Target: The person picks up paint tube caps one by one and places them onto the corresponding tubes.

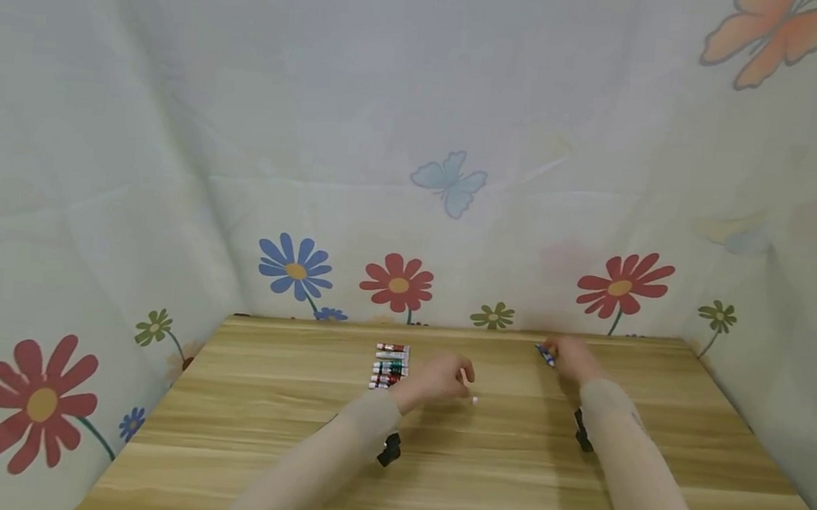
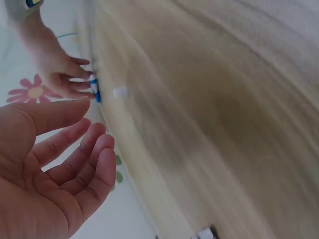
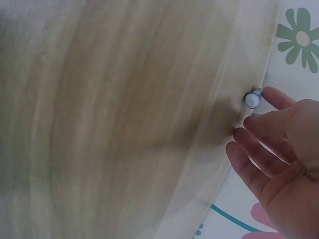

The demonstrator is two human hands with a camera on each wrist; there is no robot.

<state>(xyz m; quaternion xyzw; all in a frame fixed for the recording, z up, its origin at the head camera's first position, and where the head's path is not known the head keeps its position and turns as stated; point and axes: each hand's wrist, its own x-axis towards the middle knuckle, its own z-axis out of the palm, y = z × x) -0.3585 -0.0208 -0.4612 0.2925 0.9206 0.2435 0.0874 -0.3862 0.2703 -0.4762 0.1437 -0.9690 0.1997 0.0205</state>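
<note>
In the head view my left hand [image 1: 442, 379] hovers over the middle of the table, its fingers loosely bent around nothing. The left wrist view shows the same hand [image 2: 70, 169] with a gap between thumb and fingers. A small white piece [image 1: 475, 400] lies on the wood just beside it; its kind is too small to tell. Near the table's back edge, my right hand [image 1: 573, 359] is at a blue paint tube with a white cap [image 1: 545, 355]. From the right wrist, a fingertip appears to touch the tube [image 3: 253, 98], while the thumb and other fingers stay spread.
Several paint tubes [image 1: 391, 356] lie in a row left of my left hand, partly hidden by it. The wooden table [image 1: 281, 405] ends at a pale curtain [image 1: 341, 202] printed with flowers and butterflies. Black wrist-camera mounts [image 1: 389, 450] hang beneath both forearms.
</note>
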